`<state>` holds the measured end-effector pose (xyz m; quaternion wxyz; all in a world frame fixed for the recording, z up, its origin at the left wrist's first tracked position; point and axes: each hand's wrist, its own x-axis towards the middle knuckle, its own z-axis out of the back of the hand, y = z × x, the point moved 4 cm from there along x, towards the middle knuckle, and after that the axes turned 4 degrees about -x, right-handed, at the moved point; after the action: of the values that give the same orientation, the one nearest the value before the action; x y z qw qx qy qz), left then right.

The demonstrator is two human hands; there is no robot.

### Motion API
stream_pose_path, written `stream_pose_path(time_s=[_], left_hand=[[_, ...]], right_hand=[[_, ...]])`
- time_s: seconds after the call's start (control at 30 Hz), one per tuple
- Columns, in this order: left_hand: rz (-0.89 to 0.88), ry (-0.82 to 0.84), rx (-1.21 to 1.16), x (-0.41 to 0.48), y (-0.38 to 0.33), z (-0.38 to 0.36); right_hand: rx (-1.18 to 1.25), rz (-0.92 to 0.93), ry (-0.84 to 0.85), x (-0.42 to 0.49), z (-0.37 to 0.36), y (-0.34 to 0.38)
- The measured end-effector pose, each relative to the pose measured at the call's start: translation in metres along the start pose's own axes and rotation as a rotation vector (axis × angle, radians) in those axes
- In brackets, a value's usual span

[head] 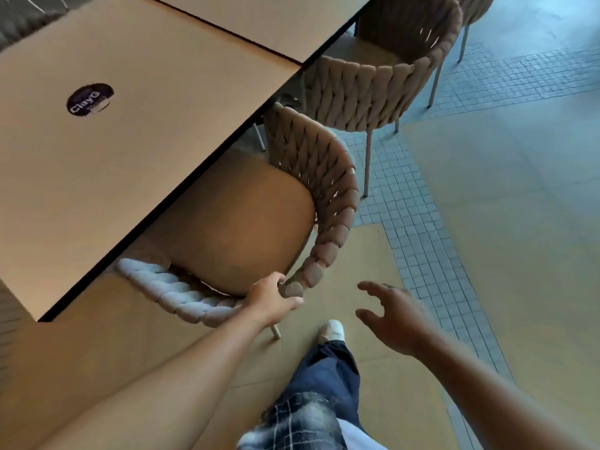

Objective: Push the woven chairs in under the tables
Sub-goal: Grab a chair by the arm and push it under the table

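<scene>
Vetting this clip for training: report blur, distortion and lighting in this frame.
Head view: print on the sticker is smeared and the right hand is soft, the left hand gripping the woven chair sharper; wide-angle stretch lengthens the forearms toward the corners; warm cast over the table, cool bluish light on the tiled floor.

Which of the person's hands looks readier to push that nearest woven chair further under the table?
Probably the left hand: it grips the back rim of the nearest woven chair, whose seat partly shows beyond the table edge. The right hand hangs open, touching nothing.
</scene>
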<state>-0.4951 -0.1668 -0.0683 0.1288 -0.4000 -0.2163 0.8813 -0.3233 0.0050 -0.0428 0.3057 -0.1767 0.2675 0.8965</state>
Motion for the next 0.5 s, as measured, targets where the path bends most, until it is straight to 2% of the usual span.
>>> stream_pose_path(time_s=[0.3,0.5], left_hand=[[0.162,0.013,-0.039,0.03,-0.018,-0.016],[0.275,-0.01,-0.058,0.036,-0.022,-0.027]], right_hand=[[-0.079,0.221,0.047,0.096,0.054,0.013],[-0.225,0.429,0.085,0.151,0.071,0.024]])
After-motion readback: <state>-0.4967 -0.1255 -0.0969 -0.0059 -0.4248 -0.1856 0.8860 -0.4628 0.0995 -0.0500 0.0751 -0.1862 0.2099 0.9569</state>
